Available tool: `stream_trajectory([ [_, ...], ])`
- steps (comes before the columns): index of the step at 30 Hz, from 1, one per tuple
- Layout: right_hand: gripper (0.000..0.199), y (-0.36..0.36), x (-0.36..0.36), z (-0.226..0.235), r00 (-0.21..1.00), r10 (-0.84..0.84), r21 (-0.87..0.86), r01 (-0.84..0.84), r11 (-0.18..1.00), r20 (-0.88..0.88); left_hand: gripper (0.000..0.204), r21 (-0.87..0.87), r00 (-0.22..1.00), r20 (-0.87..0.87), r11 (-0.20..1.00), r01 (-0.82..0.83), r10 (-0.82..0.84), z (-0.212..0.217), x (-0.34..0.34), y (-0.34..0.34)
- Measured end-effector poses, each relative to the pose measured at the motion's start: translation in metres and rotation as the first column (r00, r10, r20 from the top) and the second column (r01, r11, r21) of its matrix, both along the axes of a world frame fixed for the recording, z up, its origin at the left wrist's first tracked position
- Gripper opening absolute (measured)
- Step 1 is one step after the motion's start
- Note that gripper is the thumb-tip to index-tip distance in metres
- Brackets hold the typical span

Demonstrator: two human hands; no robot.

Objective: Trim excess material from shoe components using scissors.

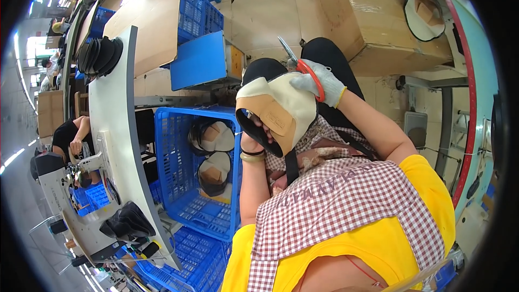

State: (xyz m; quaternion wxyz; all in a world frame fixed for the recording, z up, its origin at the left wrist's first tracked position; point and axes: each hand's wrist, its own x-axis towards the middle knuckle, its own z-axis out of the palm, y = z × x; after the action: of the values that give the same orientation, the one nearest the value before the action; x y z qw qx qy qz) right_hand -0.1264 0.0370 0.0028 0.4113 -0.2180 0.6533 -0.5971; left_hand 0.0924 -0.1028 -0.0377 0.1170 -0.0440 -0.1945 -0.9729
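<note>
A cream-and-tan shoe upper (pixel 299 103) with a black lining is held up over my lap. My left hand (pixel 252 141), with bands at the wrist, is closed on it from below; some fingers show in its opening and the rest are hidden. A grey glove with a yellow cuff covers my right hand (pixel 323 82), which pinches the upper's far edge. Red-handled scissors (pixel 304 66) hang on that same hand, their blades pointing up and away. A dark rounded piece (pixel 264 69) shows behind the upper, on or against my leg.
At my left, a blue crate (pixel 172 110) holds more uppers (pixel 215 174). Beyond it a grey bench (pixel 128 130) carries stacked black pieces (pixel 100 55) and a sewing machine (pixel 65 200). A person (pixel 69 139) works there. More uppers (pixel 424 17) lie on a cardboard box (pixel 392 32).
</note>
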Motion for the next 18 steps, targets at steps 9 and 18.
stream_trajectory([
  [9,0.055,0.023,-0.013,0.079,0.768,-0.315,-0.082,0.327,0.942,-0.558,0.022,-0.659,0.690,0.402,0.713,-0.239,0.602,0.044,-0.024,0.011],
  [18,0.050,0.048,0.002,0.126,0.462,-0.327,-0.256,0.210,0.944,-0.824,0.025,-0.996,0.499,-0.036,-0.073,0.054,0.866,0.062,-0.096,-0.020],
])
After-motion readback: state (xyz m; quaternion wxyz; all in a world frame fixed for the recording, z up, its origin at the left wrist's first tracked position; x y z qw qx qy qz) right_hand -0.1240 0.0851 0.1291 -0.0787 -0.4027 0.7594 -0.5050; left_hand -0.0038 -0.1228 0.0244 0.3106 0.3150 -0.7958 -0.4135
